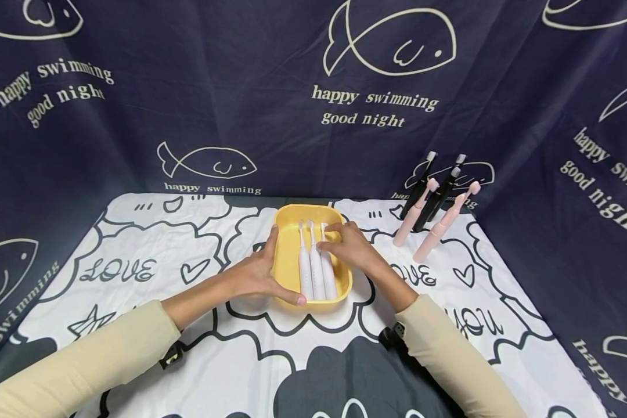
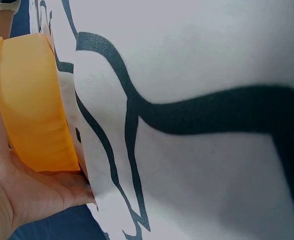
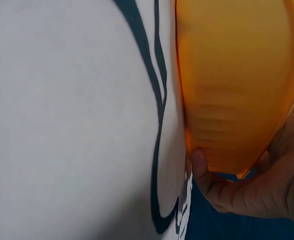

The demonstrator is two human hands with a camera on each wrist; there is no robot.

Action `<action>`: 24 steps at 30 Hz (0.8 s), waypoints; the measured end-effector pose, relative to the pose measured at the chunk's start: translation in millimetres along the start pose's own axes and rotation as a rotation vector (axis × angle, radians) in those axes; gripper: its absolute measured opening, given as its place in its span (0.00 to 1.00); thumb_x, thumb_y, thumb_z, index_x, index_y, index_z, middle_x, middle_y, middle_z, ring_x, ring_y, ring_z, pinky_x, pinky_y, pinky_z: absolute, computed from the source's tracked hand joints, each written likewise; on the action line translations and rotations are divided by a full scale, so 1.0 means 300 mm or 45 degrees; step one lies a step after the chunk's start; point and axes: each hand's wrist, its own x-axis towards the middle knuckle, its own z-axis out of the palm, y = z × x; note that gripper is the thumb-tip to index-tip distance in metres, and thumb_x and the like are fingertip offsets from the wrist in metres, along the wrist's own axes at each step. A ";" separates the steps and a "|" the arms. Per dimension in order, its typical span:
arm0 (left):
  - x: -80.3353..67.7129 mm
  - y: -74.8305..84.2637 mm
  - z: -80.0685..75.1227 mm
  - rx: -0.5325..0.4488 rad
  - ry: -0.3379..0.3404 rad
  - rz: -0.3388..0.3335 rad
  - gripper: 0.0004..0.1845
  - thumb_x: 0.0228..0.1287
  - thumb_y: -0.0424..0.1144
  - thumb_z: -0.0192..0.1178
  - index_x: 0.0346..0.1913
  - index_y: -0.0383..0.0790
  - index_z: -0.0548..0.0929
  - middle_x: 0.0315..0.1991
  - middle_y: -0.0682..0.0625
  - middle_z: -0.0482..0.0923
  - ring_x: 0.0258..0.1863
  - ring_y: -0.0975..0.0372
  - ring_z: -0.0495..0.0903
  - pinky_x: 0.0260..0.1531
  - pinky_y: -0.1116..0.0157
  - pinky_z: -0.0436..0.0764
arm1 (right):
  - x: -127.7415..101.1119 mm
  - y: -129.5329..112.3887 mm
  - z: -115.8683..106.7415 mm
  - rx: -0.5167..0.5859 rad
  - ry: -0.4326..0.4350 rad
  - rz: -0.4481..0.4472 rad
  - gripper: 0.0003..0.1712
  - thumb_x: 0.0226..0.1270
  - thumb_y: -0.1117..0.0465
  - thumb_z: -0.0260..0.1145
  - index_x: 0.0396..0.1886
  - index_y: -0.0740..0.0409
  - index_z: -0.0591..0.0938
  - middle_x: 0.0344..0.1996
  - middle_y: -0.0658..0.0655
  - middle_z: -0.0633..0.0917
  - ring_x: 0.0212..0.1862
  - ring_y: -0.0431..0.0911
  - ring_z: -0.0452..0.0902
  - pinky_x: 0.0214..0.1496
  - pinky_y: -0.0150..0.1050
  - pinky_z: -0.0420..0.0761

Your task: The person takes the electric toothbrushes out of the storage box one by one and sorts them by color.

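A yellow tray [image 1: 287,259] lies on the patterned cloth, holding three white electric toothbrushes [image 1: 316,273] side by side, heads toward the far end. My left hand [image 1: 256,273] grips the tray's left side, its thumb on the near rim; in the left wrist view, fingers [image 2: 67,192] lie low against the outer wall. Over the right rim reaches my right hand [image 1: 352,247]. Its thumb and index finger pinch the neck of the rightmost toothbrush [image 1: 328,278]. In the right wrist view, one finger [image 3: 200,162] touches the tray's outer wall near its base.
Pink electric toothbrushes [image 1: 435,232] and black electric toothbrushes [image 1: 433,203] stand upright at the back right. A dark blue fabric backdrop [image 1: 271,87] printed with fish encloses the table at the back and sides. The white cloth [image 1: 151,267] bears cloud outlines and lettering.
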 end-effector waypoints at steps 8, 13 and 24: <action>-0.001 0.001 -0.002 -0.003 0.009 0.017 0.98 0.37 0.74 0.90 0.92 0.50 0.21 0.87 0.31 0.63 0.83 0.44 0.71 0.82 0.41 0.72 | 0.036 0.021 0.019 -0.063 -0.032 0.031 0.41 0.68 0.41 0.79 0.77 0.53 0.84 0.72 0.66 0.78 0.66 0.57 0.79 0.73 0.55 0.79; -0.001 -0.001 -0.004 -0.014 0.009 0.023 0.98 0.38 0.73 0.90 0.92 0.49 0.21 0.88 0.31 0.63 0.83 0.44 0.71 0.82 0.41 0.72 | -0.009 -0.033 -0.005 -0.092 -0.050 0.037 0.39 0.70 0.44 0.76 0.76 0.56 0.84 0.71 0.64 0.79 0.66 0.53 0.78 0.72 0.50 0.79; 0.001 0.002 -0.003 0.002 0.007 0.002 0.98 0.38 0.74 0.89 0.92 0.49 0.22 0.86 0.31 0.65 0.81 0.45 0.73 0.82 0.42 0.73 | -0.085 -0.178 -0.065 -0.158 -0.101 0.095 0.30 0.66 0.54 0.77 0.63 0.68 0.89 0.53 0.65 0.90 0.70 0.57 0.72 0.73 0.50 0.81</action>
